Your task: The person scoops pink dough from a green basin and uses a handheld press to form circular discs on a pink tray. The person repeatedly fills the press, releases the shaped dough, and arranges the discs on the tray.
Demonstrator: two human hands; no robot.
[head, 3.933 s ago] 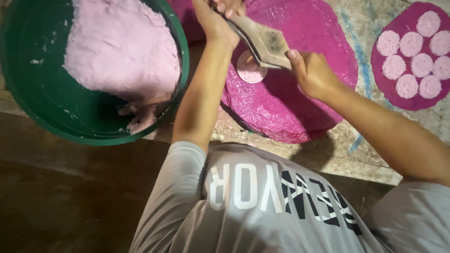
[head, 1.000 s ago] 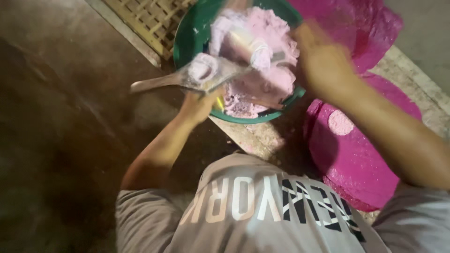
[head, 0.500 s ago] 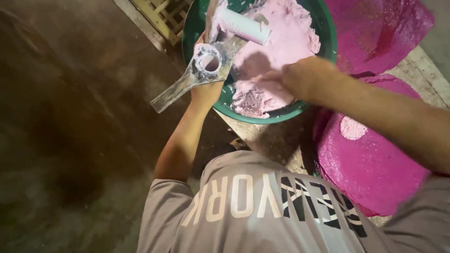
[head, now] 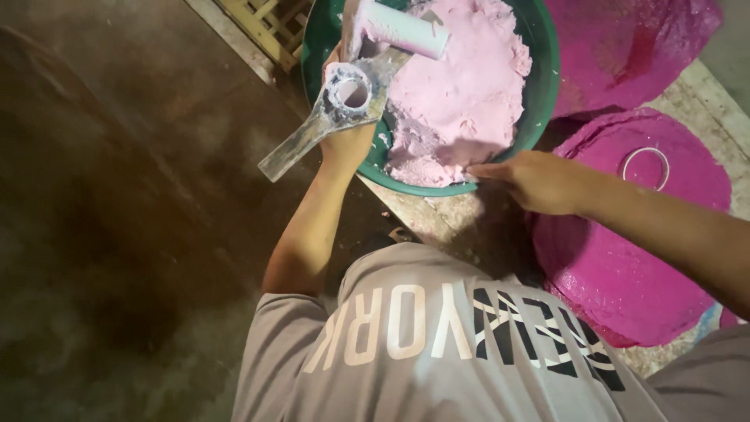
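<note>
My left hand (head: 348, 144) grips a flat paddle-shaped mould (head: 344, 101) with a round hole, smeared with pale paste, and holds it over the left rim of a green bowl (head: 547, 70). A white cylinder (head: 402, 30) lies on top of the mould's far end. The bowl holds a big mass of pink dough (head: 461, 86). My right hand (head: 539, 181) is at the bowl's near rim, with its fingertips pinched into the near edge of the dough.
A round magenta sheet (head: 625, 250) lies to the right on the pale slab, with a thin white ring (head: 645, 166) on it. Another magenta sheet (head: 633, 47) lies behind it. A wooden lattice (head: 262, 23) is at the top left, and dark floor fills the left.
My view has swung from the magenta sheet to the bowl. My right hand has drawn back from the middle of the dough to its near edge. The mould stays over the left rim.
</note>
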